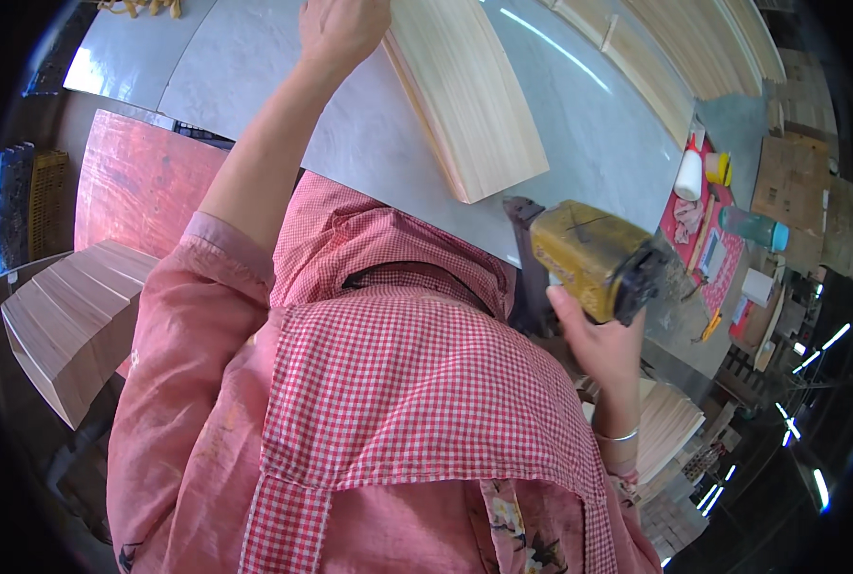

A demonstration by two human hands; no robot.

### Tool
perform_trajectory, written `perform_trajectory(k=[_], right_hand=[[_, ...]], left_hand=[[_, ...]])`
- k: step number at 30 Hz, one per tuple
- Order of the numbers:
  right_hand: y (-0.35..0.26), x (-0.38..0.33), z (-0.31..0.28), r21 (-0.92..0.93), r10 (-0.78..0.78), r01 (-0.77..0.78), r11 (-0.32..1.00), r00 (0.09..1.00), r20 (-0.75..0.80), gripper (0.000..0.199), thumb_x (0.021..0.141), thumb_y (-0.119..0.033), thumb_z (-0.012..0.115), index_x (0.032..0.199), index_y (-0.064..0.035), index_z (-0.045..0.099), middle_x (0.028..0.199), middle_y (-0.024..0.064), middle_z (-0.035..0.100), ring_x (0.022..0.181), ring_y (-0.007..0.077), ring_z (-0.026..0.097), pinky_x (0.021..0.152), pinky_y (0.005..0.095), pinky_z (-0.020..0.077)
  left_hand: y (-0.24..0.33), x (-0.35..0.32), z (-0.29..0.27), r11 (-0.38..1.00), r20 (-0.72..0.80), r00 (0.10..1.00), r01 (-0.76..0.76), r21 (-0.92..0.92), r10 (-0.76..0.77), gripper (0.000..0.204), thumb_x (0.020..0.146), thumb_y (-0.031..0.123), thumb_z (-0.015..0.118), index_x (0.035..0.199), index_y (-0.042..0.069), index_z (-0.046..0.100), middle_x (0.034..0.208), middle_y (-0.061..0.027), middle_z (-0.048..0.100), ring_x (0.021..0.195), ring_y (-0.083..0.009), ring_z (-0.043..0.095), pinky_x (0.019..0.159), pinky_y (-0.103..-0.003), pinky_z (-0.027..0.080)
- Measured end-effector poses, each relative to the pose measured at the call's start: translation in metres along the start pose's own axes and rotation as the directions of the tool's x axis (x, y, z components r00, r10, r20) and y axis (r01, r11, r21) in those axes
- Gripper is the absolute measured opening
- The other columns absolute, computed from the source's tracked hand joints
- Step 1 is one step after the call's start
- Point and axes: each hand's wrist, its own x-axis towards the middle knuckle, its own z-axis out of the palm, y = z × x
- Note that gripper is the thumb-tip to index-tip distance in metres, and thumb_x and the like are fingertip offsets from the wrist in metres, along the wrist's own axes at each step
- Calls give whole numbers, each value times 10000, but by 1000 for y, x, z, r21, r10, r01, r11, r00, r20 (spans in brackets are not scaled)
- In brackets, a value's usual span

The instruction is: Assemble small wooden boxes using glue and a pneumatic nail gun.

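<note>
A pale wooden board piece with a thick side edge lies on the grey worktable, running off the top of the view. Beside its far left edge, my left hand is closed, fingers curled; the upper edge of the picture cuts off the fingertips and whatever they grip. My right hand is wrapped round the handle of a worn yellow and black nail gun, which hides most of the fingers. The tool's dark nose is close to the near end of the board piece, seemingly just apart from it.
More pale wooden boards lie at the far right. Past them are a white bottle, a yellow tape roll and a teal bottle. Stacked wooden pieces stand at left, near a reddish panel.
</note>
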Motion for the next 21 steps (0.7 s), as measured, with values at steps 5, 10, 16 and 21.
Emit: perform_trajectory(k=[5,10,16,21], right_hand=[[-15,24,-20,-176,-105,123,977,989,107,288,831,-89,797,1064,40,685,993,133,757,781,244,728,662,316,563],[-20,35,-21,-220,-114,147,964,981,157,291,838,-101,798,1069,35,684,988,131,758,771,250,725,650,325,555],[-30,41,-22,-255,-31,73,964,986,166,301,836,-112,805,1068,37,682,982,135,757,770,252,724,651,326,554],[-44,48,-25,-418,-13,99,903,979,203,311,838,-122,807,1073,38,682,983,138,756,781,256,727,658,327,558]], left_hand=[[-2,0,11,997,51,997,48,52,-50,349,927,212,573,1178,-19,644,1215,-224,629,1111,-427,594,990,-458,477],[-5,5,12,990,80,992,92,111,-102,345,942,208,553,1198,-10,631,1224,-222,625,1122,-433,586,1000,-465,470],[8,-1,2,993,214,977,-8,116,-17,453,917,259,601,1294,13,547,1329,-202,537,1218,-421,501,1055,-480,420],[22,-10,-14,984,356,929,-147,104,101,639,881,324,667,1409,40,445,1460,-177,427,1336,-405,398,1122,-495,358]])
